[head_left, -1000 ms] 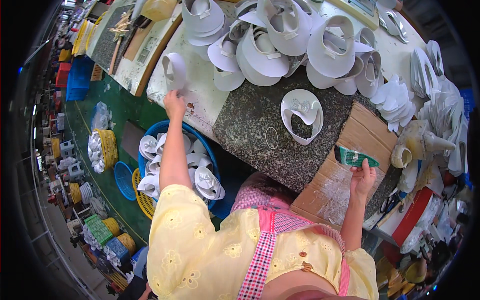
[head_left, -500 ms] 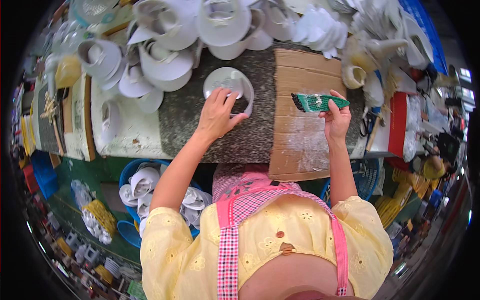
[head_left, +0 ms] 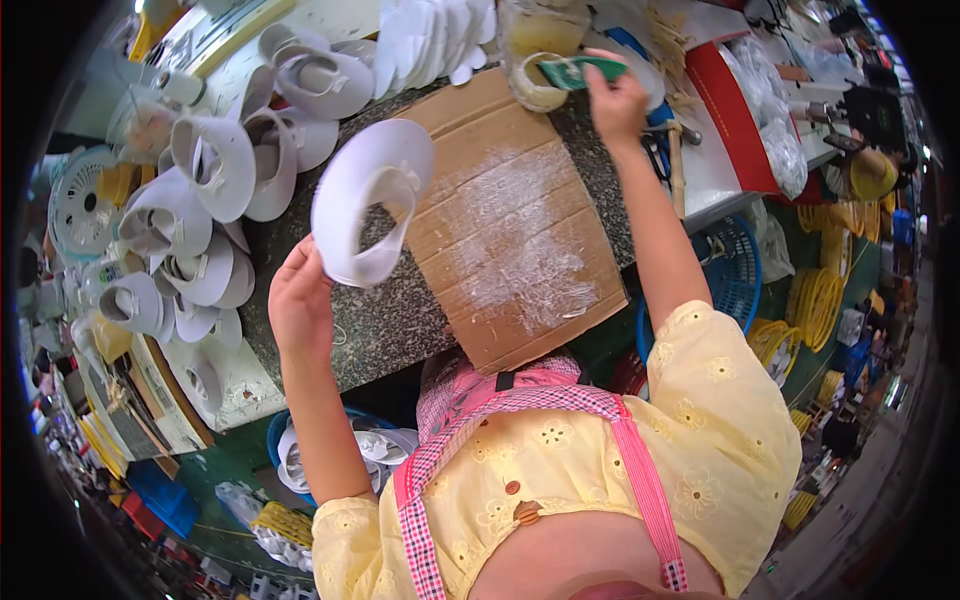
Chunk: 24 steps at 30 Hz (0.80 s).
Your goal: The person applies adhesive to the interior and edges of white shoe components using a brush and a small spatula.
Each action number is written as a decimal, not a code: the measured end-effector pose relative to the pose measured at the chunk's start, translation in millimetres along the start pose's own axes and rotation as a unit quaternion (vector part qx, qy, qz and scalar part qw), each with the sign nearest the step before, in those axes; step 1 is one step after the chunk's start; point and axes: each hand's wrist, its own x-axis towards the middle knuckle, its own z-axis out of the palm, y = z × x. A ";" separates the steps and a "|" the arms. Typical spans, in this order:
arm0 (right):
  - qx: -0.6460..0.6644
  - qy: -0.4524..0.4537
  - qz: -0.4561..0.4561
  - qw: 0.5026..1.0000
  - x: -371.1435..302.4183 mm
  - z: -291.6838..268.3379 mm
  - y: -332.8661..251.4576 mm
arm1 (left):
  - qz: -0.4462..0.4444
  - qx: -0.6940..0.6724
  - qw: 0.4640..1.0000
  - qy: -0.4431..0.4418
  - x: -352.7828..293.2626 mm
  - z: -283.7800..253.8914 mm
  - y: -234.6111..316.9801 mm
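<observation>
Nearest, a blue basket (head_left: 277,440) holding finished-looking white shapes stands below the table's near edge, to the left of the person's lap; a 2nd blue basket (head_left: 737,268) stands below that edge farther right. On the table (head_left: 245,395), a dark speckled slab (head_left: 375,350) reaches the near edge. Across it lies 1 cardboard sheet (head_left: 520,230), smeared whitish, its near end jutting past that edge.

The left hand (head_left: 303,300) is above the slab, its grip clamped on the rim of 1 white visor (head_left: 345,200). The visor is held tilted and overlaps the cardboard's left edge in view. More visors (head_left: 180,205) crowd the table's left part.

Farther off, toward the table's far edge, the right hand (head_left: 618,108) has its grip clamped on a green brush (head_left: 582,72). The brush tip is at the mouth of a cloudy pot (head_left: 548,40); whether it is inside, I cannot tell. Left of the pot lie white flat pieces (head_left: 430,40); to the right sits a red box (head_left: 735,140).
</observation>
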 end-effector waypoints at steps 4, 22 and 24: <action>-0.134 -0.016 -0.127 0.983 -0.9 39.4 16.2 | -0.179 0.058 0.978 0.086 49.3 -71.6 -77.7; 0.344 -0.322 0.175 0.864 -79.5 21.2 -44.4 | 0.070 0.550 0.833 -0.004 53.3 37.9 -105.0; 0.326 -0.375 0.180 0.849 -100.0 69.5 -40.6 | 0.028 0.511 0.857 -0.062 61.8 29.2 -106.1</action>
